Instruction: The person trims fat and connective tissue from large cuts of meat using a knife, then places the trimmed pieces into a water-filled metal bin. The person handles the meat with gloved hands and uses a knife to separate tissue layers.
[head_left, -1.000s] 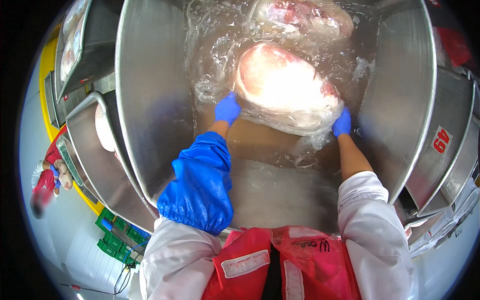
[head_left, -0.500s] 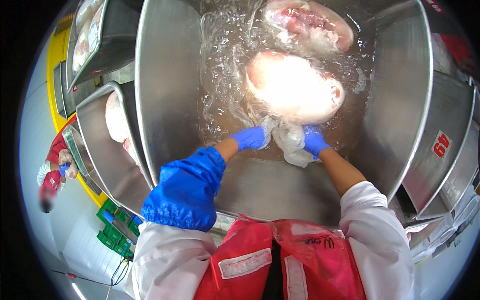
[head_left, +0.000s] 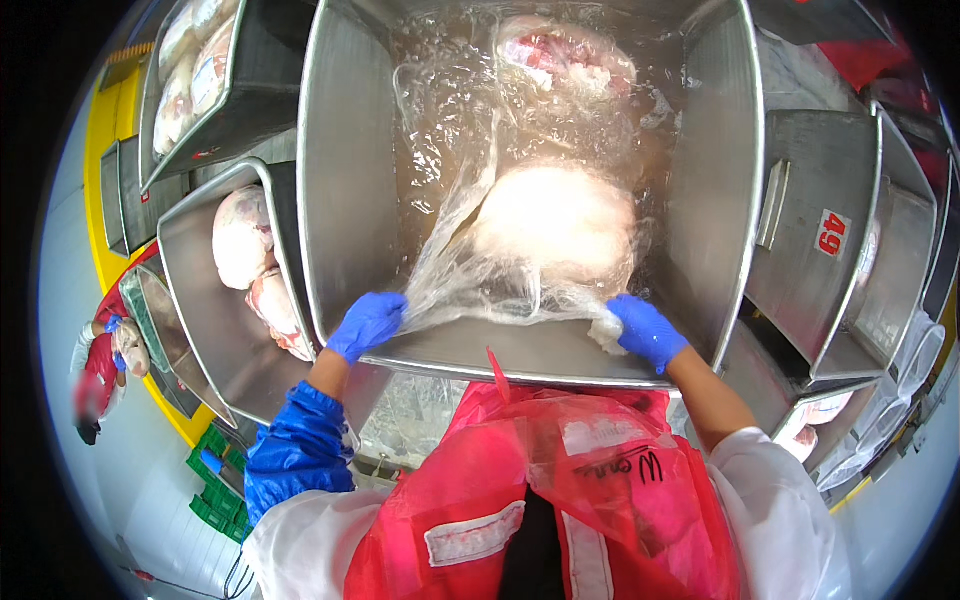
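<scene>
A clear plastic bag (head_left: 455, 275) is stretched wide between my two blue-gloved hands. My left hand (head_left: 368, 325) is closed on one side of its edge, near the bin's left front corner. My right hand (head_left: 643, 330) grips the other side, where the film bunches up. Just beyond, a large pale piece of meat (head_left: 557, 222) lies in murky water, brightly lit, with film around its near side. Whether it is wholly inside the bag I cannot tell. Farther back floats a second meat piece (head_left: 568, 55) with a red cut face. Both lie in a deep steel bin (head_left: 352, 150).
On the left, steel bins (head_left: 190, 240) hold more meat pieces (head_left: 243, 238). To the right stand further steel bins (head_left: 815, 180), one with a red-marked label. A co-worker (head_left: 100, 370) in red handles meat at far left, near green crates (head_left: 215, 490).
My hands have moved apart and nearer to me, drawing the bunched plastic out into a wide sheet. The near meat piece now sits closer to the bin's front wall.
</scene>
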